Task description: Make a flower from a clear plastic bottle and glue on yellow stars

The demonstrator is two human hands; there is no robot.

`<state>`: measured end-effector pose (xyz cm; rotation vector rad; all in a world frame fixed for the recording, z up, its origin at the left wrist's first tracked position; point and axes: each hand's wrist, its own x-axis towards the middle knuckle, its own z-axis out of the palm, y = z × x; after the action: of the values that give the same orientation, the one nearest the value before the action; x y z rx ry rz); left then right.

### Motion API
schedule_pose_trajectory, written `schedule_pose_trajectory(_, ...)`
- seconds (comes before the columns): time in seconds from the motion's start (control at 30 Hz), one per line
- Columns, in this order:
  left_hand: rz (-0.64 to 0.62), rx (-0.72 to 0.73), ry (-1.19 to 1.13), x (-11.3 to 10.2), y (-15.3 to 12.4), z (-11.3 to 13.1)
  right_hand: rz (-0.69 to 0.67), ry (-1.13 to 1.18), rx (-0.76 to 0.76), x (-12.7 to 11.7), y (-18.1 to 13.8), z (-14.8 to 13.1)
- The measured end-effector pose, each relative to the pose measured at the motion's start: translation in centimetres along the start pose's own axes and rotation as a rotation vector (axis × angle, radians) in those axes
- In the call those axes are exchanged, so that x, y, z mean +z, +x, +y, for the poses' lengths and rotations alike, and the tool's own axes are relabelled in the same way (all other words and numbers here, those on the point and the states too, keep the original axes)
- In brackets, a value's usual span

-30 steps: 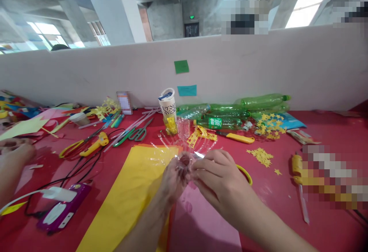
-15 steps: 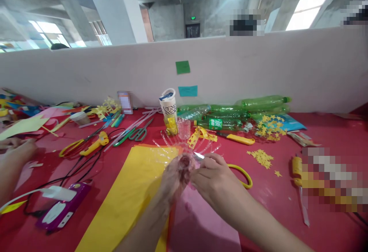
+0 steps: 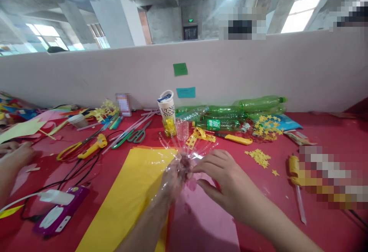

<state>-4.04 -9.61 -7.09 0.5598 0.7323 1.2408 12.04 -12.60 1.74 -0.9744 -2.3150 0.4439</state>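
My left hand [image 3: 172,177] is closed around a clear plastic bottle piece [image 3: 184,161]. Its cut strips fan outward above the yellow and pink sheets. My right hand [image 3: 221,175] is beside it, thumb and fingers apart, fingertips close to or touching the strips on the right; contact is hard to make out. A pale glint shows by those fingertips, but I cannot tell whether it is a blade or plastic. No scissor handle shows around my right hand. Just beyond the strips stands a clear ribbed plastic cup-like piece [image 3: 182,130].
Yellow paper [image 3: 123,190] and pink paper [image 3: 205,221] lie under my hands. Behind are a printed cup [image 3: 168,108], green bottles [image 3: 227,124] and a yellow cutter [image 3: 238,139]. Yellow stars [image 3: 259,157] and a glue gun [image 3: 293,169] lie right; a purple power strip [image 3: 61,211] and another person's hand [image 3: 20,156] are left.
My right hand's fingers have spread and its thumb has come away. The yellow scissor handle seen beside it earlier no longer shows. My left hand keeps its hold on the bottle piece.
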Motion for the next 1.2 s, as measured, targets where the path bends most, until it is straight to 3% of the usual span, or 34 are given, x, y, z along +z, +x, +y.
schedule_pose_trajectory(0.47,-0.045,0.029,-0.015,-0.1,-0.2,0.3,0.191,-0.039,0.016,-4.8,-1.4,-0.2)
schedule_pose_trajectory(0.67,-0.066,0.042,-0.009,-0.1,-0.3,0.3,0.007,-0.057,0.003,-3.9,-1.4,0.5)
schedule_pose_trajectory(0.9,-0.074,0.045,-0.034,-0.2,-0.2,0.3,-0.063,-0.132,-0.006,-3.3,-1.0,-0.3)
schedule_pose_trajectory(1.2,-0.062,0.049,0.029,-0.3,-0.4,-0.3,0.075,-0.053,-0.038,-3.4,-1.0,-0.4)
